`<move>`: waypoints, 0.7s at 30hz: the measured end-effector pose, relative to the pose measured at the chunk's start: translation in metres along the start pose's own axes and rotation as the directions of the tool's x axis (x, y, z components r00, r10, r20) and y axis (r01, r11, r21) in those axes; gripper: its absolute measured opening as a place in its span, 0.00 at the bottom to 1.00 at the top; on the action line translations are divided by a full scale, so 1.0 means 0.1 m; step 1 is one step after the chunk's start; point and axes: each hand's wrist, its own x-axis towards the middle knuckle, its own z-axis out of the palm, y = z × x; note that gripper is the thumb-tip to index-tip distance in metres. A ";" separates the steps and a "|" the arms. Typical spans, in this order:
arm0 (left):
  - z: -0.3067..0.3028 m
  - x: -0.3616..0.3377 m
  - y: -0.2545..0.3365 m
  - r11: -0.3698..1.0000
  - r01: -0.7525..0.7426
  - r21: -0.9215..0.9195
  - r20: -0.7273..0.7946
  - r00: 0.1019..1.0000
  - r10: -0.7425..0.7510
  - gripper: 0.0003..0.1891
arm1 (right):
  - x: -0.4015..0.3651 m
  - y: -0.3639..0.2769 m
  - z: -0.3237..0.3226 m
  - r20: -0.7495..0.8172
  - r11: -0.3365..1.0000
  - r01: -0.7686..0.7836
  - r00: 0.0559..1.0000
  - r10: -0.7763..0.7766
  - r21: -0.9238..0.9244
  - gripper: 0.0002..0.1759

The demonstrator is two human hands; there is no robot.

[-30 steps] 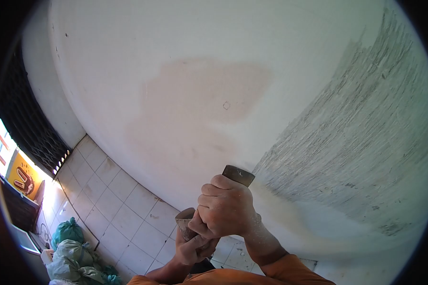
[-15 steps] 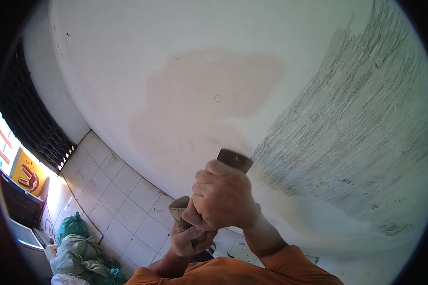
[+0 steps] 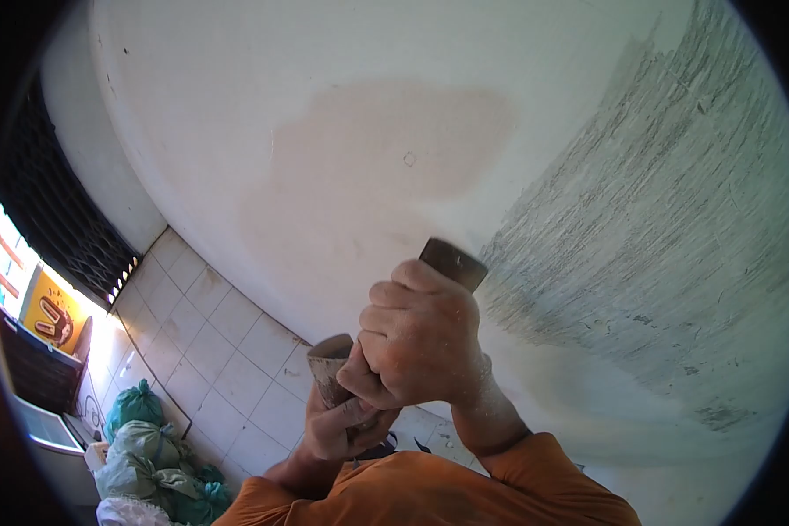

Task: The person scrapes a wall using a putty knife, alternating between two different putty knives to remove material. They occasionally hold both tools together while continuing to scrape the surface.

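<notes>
My right hand (image 3: 419, 337) is closed in a fist. From its top sticks out the dark, flat end of what looks like a scraper (image 3: 453, 264), close to the wall surface. Below and to the left, my left hand (image 3: 349, 428) is closed round a second scraper-like tool (image 3: 328, 366), whose curved, pale brown end looks crusted. The two hands touch, the right thumb beside the crusted tool. Both handles are hidden by the fingers. Pale dust speckles my right wrist.
In front stands a white wall (image 3: 202, 96) with a pinkish patch (image 3: 394, 131) and a grey, streaked rough area (image 3: 640, 210). Tied bags (image 3: 140, 447) are piled on the tiled floor (image 3: 223, 351) at lower left. A dark folding gate (image 3: 66, 202) stands beyond.
Both hands have risen a little in view, the right one also shifting right, with the tools still held. The camera view has shifted slightly.
</notes>
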 end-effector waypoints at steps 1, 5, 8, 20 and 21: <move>0.01 0.02 -0.01 1.000 -0.011 -0.004 0.005 1.000 0.011 0.16 | -0.02 0.01 0.01 0.004 1.000 -0.006 1.000 0.006 -0.004 0.15; -0.08 -0.01 0.01 0.995 0.052 -0.085 0.035 0.998 -0.049 0.14 | -0.10 -0.02 0.06 0.073 0.999 -0.030 0.997 0.033 -0.036 0.15; -0.07 -0.06 0.06 0.999 0.049 0.024 0.003 0.999 -0.049 0.13 | -0.09 -0.07 0.10 -0.003 0.995 -0.095 0.995 0.095 -0.009 0.15; -0.05 0.06 -0.13 0.999 0.039 0.025 0.002 0.999 -0.039 0.18 | -0.17 0.07 0.06 0.142 0.992 0.053 0.989 -0.036 -0.116 0.15; -0.06 0.02 -0.13 0.998 0.048 0.037 -0.030 0.998 -0.047 0.19 | -0.14 0.08 0.03 0.139 0.991 0.062 0.989 -0.045 -0.117 0.14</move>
